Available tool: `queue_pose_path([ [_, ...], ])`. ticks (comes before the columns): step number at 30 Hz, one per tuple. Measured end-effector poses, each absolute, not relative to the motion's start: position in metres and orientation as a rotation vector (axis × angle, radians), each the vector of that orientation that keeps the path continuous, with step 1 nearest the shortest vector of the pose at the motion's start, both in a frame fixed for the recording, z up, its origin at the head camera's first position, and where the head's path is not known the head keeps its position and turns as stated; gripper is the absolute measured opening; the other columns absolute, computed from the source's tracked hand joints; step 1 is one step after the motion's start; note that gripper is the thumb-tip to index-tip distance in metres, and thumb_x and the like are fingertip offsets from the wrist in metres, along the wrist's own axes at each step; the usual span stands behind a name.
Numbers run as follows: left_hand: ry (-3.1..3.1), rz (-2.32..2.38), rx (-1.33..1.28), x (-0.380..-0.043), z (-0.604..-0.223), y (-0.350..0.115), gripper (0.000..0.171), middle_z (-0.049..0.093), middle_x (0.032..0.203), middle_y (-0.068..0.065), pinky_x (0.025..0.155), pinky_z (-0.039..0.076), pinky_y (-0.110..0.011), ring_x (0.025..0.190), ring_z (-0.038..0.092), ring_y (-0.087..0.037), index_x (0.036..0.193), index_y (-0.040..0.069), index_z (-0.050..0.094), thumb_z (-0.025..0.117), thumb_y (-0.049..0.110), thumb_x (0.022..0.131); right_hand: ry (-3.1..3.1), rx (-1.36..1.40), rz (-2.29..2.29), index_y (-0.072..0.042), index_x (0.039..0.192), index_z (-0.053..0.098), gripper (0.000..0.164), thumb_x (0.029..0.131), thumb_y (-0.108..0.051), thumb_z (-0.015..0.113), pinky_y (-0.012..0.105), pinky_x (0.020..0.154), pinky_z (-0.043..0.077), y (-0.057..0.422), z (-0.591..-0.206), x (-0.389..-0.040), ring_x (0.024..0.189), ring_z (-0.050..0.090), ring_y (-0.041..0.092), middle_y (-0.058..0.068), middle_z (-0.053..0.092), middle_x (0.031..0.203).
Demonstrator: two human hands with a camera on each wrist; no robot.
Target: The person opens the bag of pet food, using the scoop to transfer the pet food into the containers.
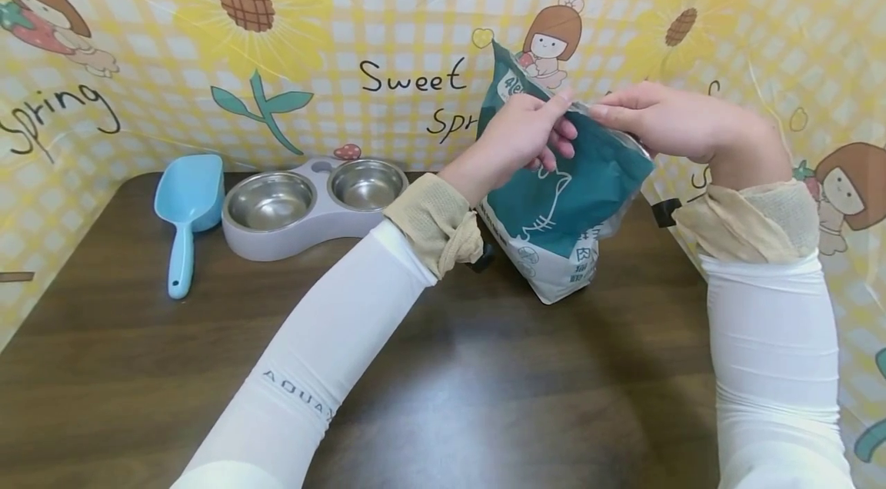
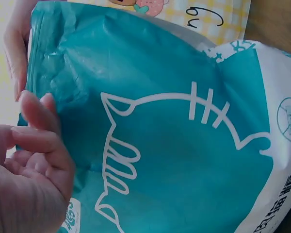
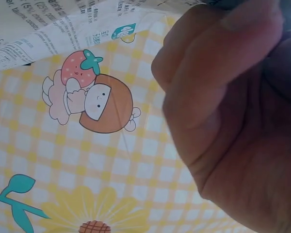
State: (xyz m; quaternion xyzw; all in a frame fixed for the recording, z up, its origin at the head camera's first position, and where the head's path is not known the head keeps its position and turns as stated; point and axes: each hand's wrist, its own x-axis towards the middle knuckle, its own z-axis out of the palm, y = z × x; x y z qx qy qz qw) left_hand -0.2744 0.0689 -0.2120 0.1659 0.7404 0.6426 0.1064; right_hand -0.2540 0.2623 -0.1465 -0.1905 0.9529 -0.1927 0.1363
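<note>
A teal and white pet food bag with a white cat outline stands on the table, tilted, its top edge up. With thumb and fingers my left hand pinches the middle of that top edge. Just right of it, my right hand also grips the edge, thumb in front and fingers behind. In the left wrist view the cat drawing on the bag faces the camera, the left hand beside its top seam. The right wrist view shows the curled right hand and the printed back of the bag.
Left of the bag, a pale lilac double feeder holds two steel bowls. Beside it at the far left lies a light blue scoop, handle toward me. Behind the dark wood table hangs a yellow checked cloth.
</note>
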Motion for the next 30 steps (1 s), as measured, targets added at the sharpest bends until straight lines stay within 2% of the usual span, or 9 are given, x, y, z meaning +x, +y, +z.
queue_pose_path([
  [4, 2.182, 1.926, 0.477, -0.274, -0.212, 0.072, 0.045, 0.068, 0.071, -0.008, 0.041, 0.040, -0.022, 0.045, 0.053, -0.016, 0.086, 0.003, 0.069, 0.045, 0.037, 0.105, 2.779, -0.542, -0.561, -0.008, 0.118, 0.059, 0.050, 0.106, -0.048, 0.032, 0.039, 0.069, 0.042, 0.264, -0.148, -0.253, 0.082, 0.049, 0.030, 0.013, 0.049, 0.090],
  [8, 2.199, 1.932, 0.439, -0.273, -0.210, 0.075, 0.041, 0.067, 0.071, -0.008, 0.040, 0.039, -0.021, 0.046, 0.052, -0.016, 0.087, 0.004, 0.069, 0.045, 0.032, 0.106, 2.793, -0.560, -0.559, -0.006, 0.114, 0.059, 0.047, 0.106, -0.045, 0.033, 0.039, 0.067, 0.041, 0.265, -0.149, -0.253, 0.075, 0.049, 0.030, 0.011, 0.045, 0.082],
  [10, 2.215, 1.929, 0.427, -0.272, -0.210, 0.076, 0.040, 0.067, 0.071, -0.008, 0.041, 0.039, -0.021, 0.046, 0.052, -0.016, 0.087, 0.004, 0.069, 0.046, 0.030, 0.106, 2.780, -0.578, -0.573, -0.005, 0.120, 0.060, 0.047, 0.107, -0.042, 0.033, 0.042, 0.074, 0.044, 0.266, -0.149, -0.254, 0.082, 0.052, 0.029, 0.012, 0.051, 0.087],
  [13, 2.258, 1.924, 0.422, -0.272, -0.209, 0.077, 0.038, 0.067, 0.071, -0.008, 0.042, 0.041, -0.020, 0.046, 0.052, -0.016, 0.086, 0.004, 0.070, 0.047, 0.028, 0.105, 2.782, -0.600, -0.576, -0.003, 0.127, 0.059, 0.049, 0.108, -0.040, 0.032, 0.047, 0.086, 0.042, 0.265, -0.151, -0.252, 0.096, 0.052, 0.028, 0.015, 0.056, 0.101],
  [15, 2.286, 1.922, 0.417, -0.272, -0.209, 0.077, 0.037, 0.067, 0.070, -0.008, 0.042, 0.042, -0.020, 0.046, 0.051, -0.016, 0.084, 0.004, 0.070, 0.048, 0.025, 0.105, 2.799, -0.621, -0.560, -0.003, 0.127, 0.059, 0.050, 0.108, -0.040, 0.031, 0.047, 0.089, 0.040, 0.265, -0.152, -0.251, 0.101, 0.050, 0.027, 0.016, 0.057, 0.105],
  [18, 2.328, 1.916, 0.421, -0.272, -0.208, 0.078, 0.036, 0.065, 0.065, -0.006, 0.042, 0.043, -0.020, 0.044, 0.050, -0.015, 0.079, 0.004, 0.068, 0.049, 0.022, 0.103, 2.864, -0.691, -0.490, -0.003, 0.111, 0.063, 0.047, 0.108, -0.038, 0.032, 0.040, 0.075, 0.041, 0.263, -0.153, -0.248, 0.083, 0.051, 0.026, 0.013, 0.051, 0.085],
  [21, 2.366, 1.875, 0.430, -0.272, -0.205, 0.079, 0.038, 0.060, 0.059, -0.005, 0.042, 0.042, -0.020, 0.043, 0.049, -0.015, 0.073, 0.004, 0.065, 0.050, 0.022, 0.103, 2.925, -0.763, -0.401, -0.004, 0.096, 0.062, 0.045, 0.108, -0.036, 0.033, 0.035, 0.062, 0.037, 0.261, -0.153, -0.246, 0.066, 0.046, 0.025, 0.007, 0.038, 0.070],
  [25, 2.471, 1.726, 0.447, -0.272, -0.198, 0.078, 0.043, 0.055, 0.053, -0.003, 0.043, 0.039, -0.021, 0.043, 0.049, -0.015, 0.064, 0.005, 0.060, 0.052, 0.025, 0.102, 2.953, -0.854, -0.275, -0.004, 0.093, 0.062, 0.043, 0.108, -0.033, 0.034, 0.034, 0.061, 0.038, 0.258, -0.151, -0.244, 0.064, 0.047, 0.021, 0.005, 0.038, 0.068],
  [30, 2.612, 1.456, 0.463, -0.275, -0.188, 0.074, 0.049, 0.048, 0.045, 0.001, 0.043, 0.033, -0.023, 0.042, 0.047, -0.014, 0.054, 0.010, 0.050, 0.052, 0.028, 0.100, 2.941, -0.914, -0.122, -0.005, 0.083, 0.055, 0.042, 0.108, -0.032, 0.035, 0.034, 0.059, 0.038, 0.254, -0.147, -0.245, 0.059, 0.046, 0.020, 0.004, 0.039, 0.067],
])
